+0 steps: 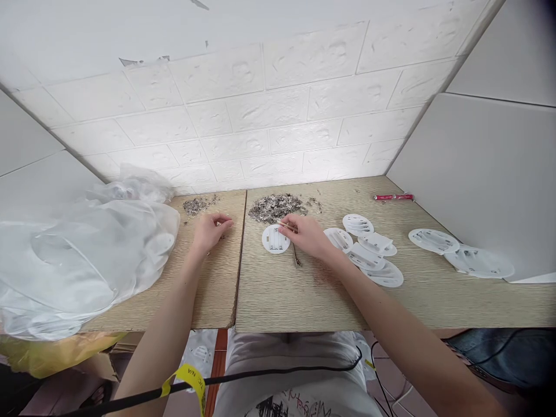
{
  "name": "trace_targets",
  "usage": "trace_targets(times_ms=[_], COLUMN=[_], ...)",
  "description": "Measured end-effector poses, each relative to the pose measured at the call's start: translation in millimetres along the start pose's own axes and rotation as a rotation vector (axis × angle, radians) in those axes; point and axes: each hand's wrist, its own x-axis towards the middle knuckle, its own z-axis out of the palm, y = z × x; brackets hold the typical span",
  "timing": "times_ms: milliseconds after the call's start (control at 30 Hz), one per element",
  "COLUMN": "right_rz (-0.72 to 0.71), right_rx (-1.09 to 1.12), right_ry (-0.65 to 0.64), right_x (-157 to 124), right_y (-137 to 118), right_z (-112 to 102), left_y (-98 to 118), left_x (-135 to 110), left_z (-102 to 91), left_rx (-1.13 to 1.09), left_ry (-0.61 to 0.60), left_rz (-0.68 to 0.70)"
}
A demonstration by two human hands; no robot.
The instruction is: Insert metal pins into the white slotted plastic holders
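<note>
My left hand (211, 231) is over the table with thumb and fingertips pinched together. Whatever they hold, if anything, is too small to make out. A few tiny metal pieces lie beneath it. My right hand (306, 234) grips a thin, light-coloured stick-like tool (287, 226) by the right edge of a round white plastic disc (277, 240). This disc lies flat, with slots and small metal parts in it. Below my right fingers a narrow dark piece (297, 258) shows; I cannot tell whether it belongs to the tool. Just behind the disc is a heap of small metal pieces (278, 207).
Several more white discs (369, 258) lie overlapping beside my right forearm, others (482, 262) near the right panel. A red pen-like item (393, 197) lies at the back right. A smaller metal heap (197, 205) and large clear plastic bags (87, 260) are on the left.
</note>
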Motion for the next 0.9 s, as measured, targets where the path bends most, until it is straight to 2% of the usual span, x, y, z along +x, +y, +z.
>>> trace_targets(times_ms=[100, 400, 567, 667, 767, 833, 900], right_rz=[0.004, 0.014, 0.013, 0.018, 0.013, 0.009, 0.009], right_rx=[-0.001, -0.009, -0.010, -0.008, -0.013, -0.013, -0.010], right_ry=[-0.007, -0.020, -0.017, -0.017, -0.018, -0.018, -0.021], right_x=[0.1, -1.5, -0.8, -0.8, -1.0, -1.1, -1.2], right_y=[-0.7, -2.2, -3.0, -2.7, -1.7, -0.9, -0.2], right_z=[-0.2, -1.3, -1.2, -0.9, -0.9, -1.0, -1.1], left_y=[0.9, 9.8, 10.8, 0.7, -15.3, -25.2, -31.5], left_x=[-0.1, -6.2, -6.3, 0.6, 8.8, 12.6, 14.1], left_z=[3.2, 24.5, 25.5, 15.7, 1.7, -6.1, -10.9], left_rx=[0.011, -0.007, -0.013, 0.041, 0.191, 0.287, 0.332], left_ry=[-0.023, -0.132, -0.133, -0.064, 0.104, 0.194, 0.207], left_rz=[0.059, 0.354, 0.349, 0.329, 0.284, 0.203, 0.157])
